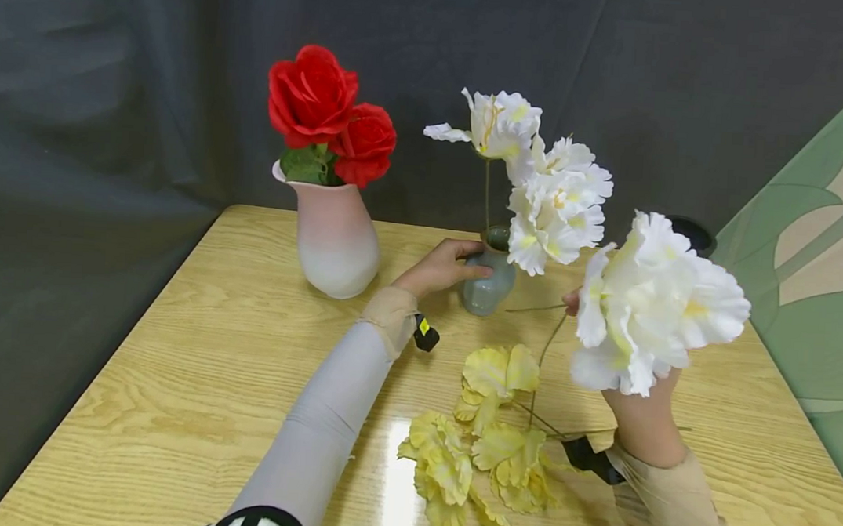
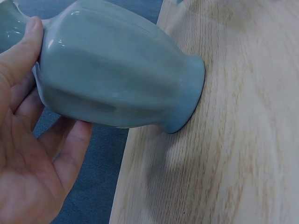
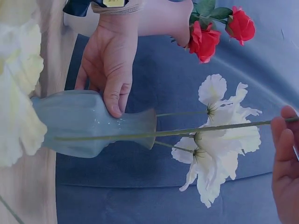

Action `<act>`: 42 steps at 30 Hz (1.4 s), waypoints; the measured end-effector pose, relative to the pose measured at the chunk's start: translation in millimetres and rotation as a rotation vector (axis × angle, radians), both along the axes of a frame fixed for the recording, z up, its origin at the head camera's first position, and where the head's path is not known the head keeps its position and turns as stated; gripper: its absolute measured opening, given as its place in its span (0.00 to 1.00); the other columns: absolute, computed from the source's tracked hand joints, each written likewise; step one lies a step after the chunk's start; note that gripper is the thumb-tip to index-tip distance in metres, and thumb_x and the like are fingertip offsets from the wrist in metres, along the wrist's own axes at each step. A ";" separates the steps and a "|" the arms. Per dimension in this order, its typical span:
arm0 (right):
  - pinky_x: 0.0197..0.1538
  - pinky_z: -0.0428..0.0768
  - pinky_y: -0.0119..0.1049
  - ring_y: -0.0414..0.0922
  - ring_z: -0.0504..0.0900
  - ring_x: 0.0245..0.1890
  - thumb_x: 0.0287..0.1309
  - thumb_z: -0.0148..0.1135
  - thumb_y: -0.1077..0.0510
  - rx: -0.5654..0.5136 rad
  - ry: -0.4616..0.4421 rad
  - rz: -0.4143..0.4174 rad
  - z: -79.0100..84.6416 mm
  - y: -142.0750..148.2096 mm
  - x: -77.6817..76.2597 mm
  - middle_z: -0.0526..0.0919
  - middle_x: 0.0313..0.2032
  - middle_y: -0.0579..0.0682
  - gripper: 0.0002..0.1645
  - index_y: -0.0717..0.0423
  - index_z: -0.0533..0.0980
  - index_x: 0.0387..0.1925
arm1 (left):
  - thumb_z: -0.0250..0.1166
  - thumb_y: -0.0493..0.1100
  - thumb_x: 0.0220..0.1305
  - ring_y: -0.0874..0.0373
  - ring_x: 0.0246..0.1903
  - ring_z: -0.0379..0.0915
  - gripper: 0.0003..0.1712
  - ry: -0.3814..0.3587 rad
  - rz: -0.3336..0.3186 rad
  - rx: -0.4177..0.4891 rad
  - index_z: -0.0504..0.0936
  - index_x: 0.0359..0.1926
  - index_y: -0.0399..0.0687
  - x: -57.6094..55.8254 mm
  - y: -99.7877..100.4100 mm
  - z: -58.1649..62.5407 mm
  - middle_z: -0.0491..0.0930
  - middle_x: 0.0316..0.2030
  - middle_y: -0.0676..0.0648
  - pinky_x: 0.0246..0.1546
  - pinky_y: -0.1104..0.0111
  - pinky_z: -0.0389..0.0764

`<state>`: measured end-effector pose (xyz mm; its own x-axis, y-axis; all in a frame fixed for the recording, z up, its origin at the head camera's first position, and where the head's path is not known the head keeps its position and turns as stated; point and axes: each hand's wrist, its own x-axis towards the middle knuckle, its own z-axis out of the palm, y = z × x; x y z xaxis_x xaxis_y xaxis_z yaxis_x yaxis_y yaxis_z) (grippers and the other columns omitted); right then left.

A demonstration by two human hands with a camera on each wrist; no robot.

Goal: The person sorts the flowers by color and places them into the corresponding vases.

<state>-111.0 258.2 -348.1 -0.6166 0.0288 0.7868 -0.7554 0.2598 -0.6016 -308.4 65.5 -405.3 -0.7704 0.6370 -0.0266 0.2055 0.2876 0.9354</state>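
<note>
My left hand grips a small pale blue-green vase around its neck and upper body, thumb on the near side. The vase stands upright on the table, as the left wrist view shows from close by. White flowers rise from its mouth on thin stems. To the right, my right hand pinches the green stem of another white flower. That flower's large head hides much of this hand in the head view. Its stem's free end passes in front of the vase, outside the mouth.
Yellow flowers lie on the wooden table between my forearms, stems to the right. A pink-and-white vase with red roses stands back left. Behind the held flower, a dark round rim shows. A dark cloth hangs behind.
</note>
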 end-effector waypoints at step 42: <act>0.38 0.79 0.16 0.33 0.88 0.35 0.66 0.64 0.54 -0.380 0.197 0.080 36.1 -29.0 -13.8 0.90 0.35 0.43 0.14 0.64 0.78 0.32 | 0.65 0.45 0.68 0.52 0.72 0.60 0.33 0.005 0.003 -0.015 0.68 0.71 0.46 0.8 -0.4 -0.8 0.68 0.71 0.45 0.72 0.59 0.65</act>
<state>-124.8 229.2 -312.0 -0.4678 0.2972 0.8324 -0.8742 -0.0168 -0.4853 -307.7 65.2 -406.1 -0.7726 0.6341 -0.0321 0.2094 0.3022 0.9300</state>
